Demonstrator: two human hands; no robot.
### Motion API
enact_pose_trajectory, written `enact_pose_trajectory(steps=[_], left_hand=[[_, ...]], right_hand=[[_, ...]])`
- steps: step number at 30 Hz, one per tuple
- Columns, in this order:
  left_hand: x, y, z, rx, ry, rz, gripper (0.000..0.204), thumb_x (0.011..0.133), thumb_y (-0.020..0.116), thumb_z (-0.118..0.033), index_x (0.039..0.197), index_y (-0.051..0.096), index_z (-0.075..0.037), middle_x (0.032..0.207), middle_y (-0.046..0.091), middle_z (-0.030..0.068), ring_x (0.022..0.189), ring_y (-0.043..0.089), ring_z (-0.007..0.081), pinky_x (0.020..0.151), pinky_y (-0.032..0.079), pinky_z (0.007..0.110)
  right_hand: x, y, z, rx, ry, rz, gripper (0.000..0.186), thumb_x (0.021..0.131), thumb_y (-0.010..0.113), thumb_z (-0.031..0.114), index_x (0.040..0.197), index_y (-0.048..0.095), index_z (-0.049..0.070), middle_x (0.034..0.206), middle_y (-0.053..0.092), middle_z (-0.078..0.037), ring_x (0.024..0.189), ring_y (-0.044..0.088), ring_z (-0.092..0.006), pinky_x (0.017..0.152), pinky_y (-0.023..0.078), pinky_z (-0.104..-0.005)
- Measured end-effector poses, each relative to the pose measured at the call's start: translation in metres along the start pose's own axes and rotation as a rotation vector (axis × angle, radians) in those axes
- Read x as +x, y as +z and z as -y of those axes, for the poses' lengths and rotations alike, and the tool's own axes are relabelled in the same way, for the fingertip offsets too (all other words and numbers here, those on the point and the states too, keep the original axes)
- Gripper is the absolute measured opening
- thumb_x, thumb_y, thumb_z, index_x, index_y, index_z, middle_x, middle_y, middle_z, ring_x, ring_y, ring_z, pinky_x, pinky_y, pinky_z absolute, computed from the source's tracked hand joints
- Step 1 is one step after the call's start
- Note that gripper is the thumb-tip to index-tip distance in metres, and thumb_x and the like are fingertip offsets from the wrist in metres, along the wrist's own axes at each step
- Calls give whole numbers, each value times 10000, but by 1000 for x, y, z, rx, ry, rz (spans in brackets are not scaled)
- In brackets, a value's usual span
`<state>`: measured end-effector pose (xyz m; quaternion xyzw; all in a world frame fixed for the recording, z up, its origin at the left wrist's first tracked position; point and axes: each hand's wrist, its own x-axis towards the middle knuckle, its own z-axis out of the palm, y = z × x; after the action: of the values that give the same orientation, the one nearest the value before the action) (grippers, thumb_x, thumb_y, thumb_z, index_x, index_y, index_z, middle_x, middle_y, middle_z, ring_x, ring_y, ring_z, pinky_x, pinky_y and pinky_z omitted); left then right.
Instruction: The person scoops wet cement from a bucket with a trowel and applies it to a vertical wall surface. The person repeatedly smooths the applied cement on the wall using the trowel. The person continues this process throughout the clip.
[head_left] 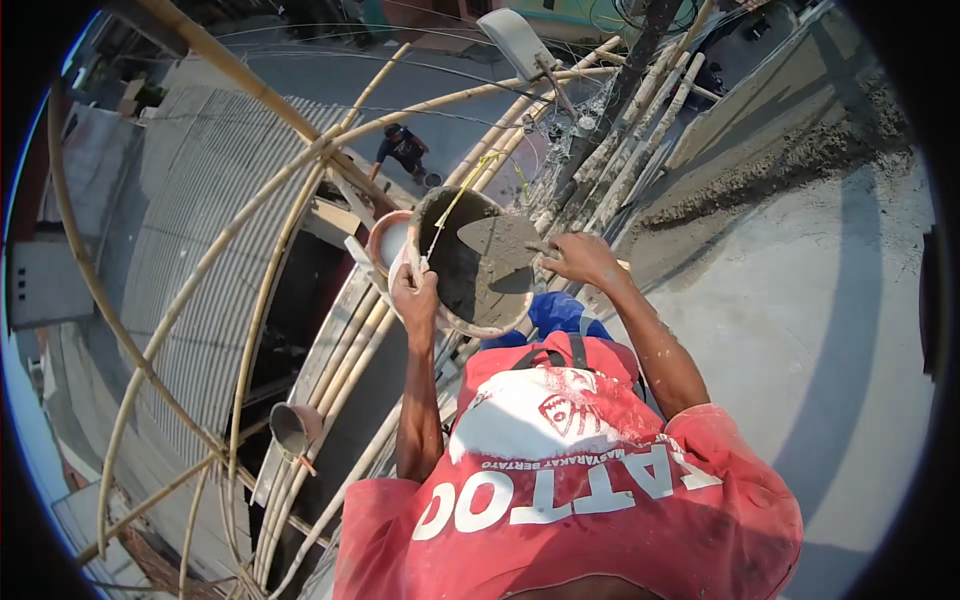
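Note:
My left hand (413,296) grips the near rim of a round bucket (468,322) that holds grey wet mortar, with a yellow-green cord running up from it. My right hand (580,258) holds the handle of a trowel (500,241), whose flat blade lies over the mortar inside the bucket. Both forearms reach forward over my red printed shirt. The bucket rests against the bamboo poles at the edge of the scaffold.
Bamboo scaffold poles (300,150) curve around and below me, high above a corrugated roof (190,210). A grey plastered wall (810,300) with rough wet mortar is at the right. A second pale bucket (386,240) sits beside mine; another hangs lower (293,428). A person (403,148) stands on the street below.

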<state>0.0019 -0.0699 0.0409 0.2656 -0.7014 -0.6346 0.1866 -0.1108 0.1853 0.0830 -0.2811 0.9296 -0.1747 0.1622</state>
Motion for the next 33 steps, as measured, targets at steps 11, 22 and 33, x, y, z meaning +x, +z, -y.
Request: enact_pose_trajectory(steps=[11, 22, 33], left_hand=[[-7, -2, -45, 180, 144, 176, 87, 706, 567, -39, 727, 485, -17, 640, 401, -20, 587, 363, 64, 517, 322, 226], [-8, 28, -60, 201, 232, 122, 118, 711, 586, -50, 688, 479, -8, 602, 381, 6, 576, 350, 76, 512, 315, 244], [7, 16, -66, -67, 121, 32, 51, 724, 551, -54, 731, 512, -22, 652, 430, -40, 591, 379, 40, 521, 312, 210]], right_hand=[[10, 90, 61, -561, -568, -238, 98, 641, 556, 141, 612, 616, 69, 596, 583, -86, 560, 578, -195, 480, 435, -341], [11, 58, 29, -279, -315, 92, 128, 690, 579, 169, 763, 611, 69, 707, 593, -111, 694, 594, -234, 592, 460, -356], [-8, 4, 30, 5, 50, 71, 407, 754, 568, 419, 861, 657, 36, 742, 612, -230, 742, 613, -351, 692, 476, -435]])
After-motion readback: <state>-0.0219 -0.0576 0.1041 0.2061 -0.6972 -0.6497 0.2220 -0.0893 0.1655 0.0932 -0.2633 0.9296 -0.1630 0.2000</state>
